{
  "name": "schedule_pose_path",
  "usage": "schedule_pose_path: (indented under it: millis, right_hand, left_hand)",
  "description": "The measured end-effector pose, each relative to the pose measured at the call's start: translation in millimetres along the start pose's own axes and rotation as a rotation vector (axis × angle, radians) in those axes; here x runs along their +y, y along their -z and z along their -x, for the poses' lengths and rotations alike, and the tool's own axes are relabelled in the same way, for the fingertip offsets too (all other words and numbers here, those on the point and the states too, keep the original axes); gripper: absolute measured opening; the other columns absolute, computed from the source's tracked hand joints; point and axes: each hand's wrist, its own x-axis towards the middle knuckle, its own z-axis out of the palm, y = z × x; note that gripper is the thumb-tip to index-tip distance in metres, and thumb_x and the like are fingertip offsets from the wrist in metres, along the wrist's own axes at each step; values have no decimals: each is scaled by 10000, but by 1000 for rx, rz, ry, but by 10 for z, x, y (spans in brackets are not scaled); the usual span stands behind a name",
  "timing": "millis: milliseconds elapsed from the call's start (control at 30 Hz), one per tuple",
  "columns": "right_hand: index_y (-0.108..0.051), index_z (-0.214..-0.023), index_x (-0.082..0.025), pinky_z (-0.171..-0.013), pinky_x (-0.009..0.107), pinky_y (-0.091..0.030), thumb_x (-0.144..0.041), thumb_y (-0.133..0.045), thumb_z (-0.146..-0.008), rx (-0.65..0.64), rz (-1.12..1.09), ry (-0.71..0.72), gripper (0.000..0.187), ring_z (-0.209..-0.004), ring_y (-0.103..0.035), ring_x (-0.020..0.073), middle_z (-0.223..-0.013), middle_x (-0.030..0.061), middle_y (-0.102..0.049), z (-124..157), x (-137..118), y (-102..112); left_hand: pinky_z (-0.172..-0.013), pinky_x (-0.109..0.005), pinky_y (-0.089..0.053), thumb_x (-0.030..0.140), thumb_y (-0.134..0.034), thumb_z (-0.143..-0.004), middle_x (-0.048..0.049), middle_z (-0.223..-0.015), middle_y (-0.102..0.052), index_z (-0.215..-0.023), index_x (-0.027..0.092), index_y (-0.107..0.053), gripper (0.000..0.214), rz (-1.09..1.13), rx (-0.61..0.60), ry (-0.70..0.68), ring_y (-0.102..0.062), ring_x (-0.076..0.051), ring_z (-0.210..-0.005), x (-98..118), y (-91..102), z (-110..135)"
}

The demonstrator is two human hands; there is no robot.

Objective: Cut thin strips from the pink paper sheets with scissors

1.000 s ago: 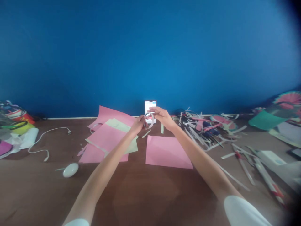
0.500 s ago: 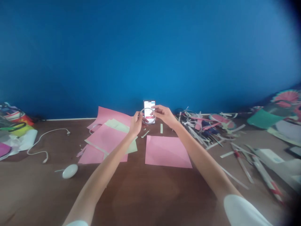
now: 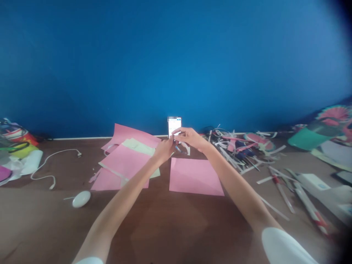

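In front of an upright phone (image 3: 174, 125) with a lit screen, my two hands meet with their fingertips close together. My left hand (image 3: 165, 148) is closed, thumb and fingers pinching a thin pale ring (image 3: 180, 150). Most of that ring is hidden behind the fingers; a curved part shows just below them. My right hand (image 3: 191, 138) bends over from the right, its fingertips also closed on the ring near the left thumb. Below the hands a pink paper sheet (image 3: 195, 176) lies flat on the brown table (image 3: 165, 220).
Pink and pale green sheets (image 3: 129, 161) overlap on the left. A white cable (image 3: 46, 165) and a white oval object (image 3: 81, 199) lie farther left. Paper strips and scraps (image 3: 236, 146) pile up on the right, near a red-and-white cutter-like tool (image 3: 310, 207). A blue wall (image 3: 176, 66) stands behind.
My hands have drawn together and the ring has turned and dropped slightly, so its full circle no longer shows. My left hand has moved a little right and down.
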Motion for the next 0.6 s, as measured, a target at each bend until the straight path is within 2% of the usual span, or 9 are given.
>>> schedule_pose_path:
  millis: [133, 233, 333, 400, 500, 600]
  right_hand:
    - [-604, -1116, -176, -451, 195, -425, -416, -644, -807, -74, -61, 22, 393, -548, -577, 99, -769, 22, -664, 21, -27, -2]
    - [-564, -1185, -185, -495, 208, -438, -413, -639, -824, -135, -86, 80, 433, -579, -581, 101, -789, 23, -665, 43, -43, 10]
    - [-545, -1213, -183, -577, 226, -458, -386, -641, -837, -148, -71, 140, 438, -611, -579, 103, -753, 13, -659, 58, -50, 23]
    - [-528, -1230, -183, -620, 248, -475, -387, -637, -842, -136, -81, 175, 452, -628, -582, 113, -733, 9, -654, 61, -49, 27]
    - [-512, -1248, -187, -639, 269, -488, -410, -638, -838, -122, -100, 211, 483, -636, -585, 123, -732, 12, -651, 66, -51, 33]
    - [-527, -1241, -197, -678, 285, -505, -416, -674, -806, -118, -76, 214, 509, -675, -599, 131, -775, 16, -657, 73, -59, 48]
  left_hand:
    - [-614, -258, -337, 142, -553, -802, -43, -731, -649, -1083, 202, -576, 288, -26, 101, 13, -598, -215, -685, -40, 21, -19]
    - [-581, -250, -363, 225, -425, -906, -25, -653, -634, -959, 190, -581, 169, 39, 146, 39, -585, -175, -586, -69, 29, -36]
    - [-550, -232, -385, 320, -322, -962, -16, -599, -625, -867, 181, -565, 296, 145, 167, 76, -569, -136, -513, -79, 24, -52]
    - [-531, -220, -395, 399, -311, -968, -30, -620, -647, -855, 170, -562, 358, 256, 144, 99, -575, -120, -499, -67, 13, -58]
    - [-500, -211, -401, 503, -314, -953, -78, -724, -692, -836, 143, -572, 458, 475, 28, 139, -588, -108, -498, -17, 2, -54]
    - [-496, -212, -406, 538, -357, -931, -108, -808, -707, -865, 124, -588, 479, 670, -48, 171, -598, -109, -519, 41, 14, -45]
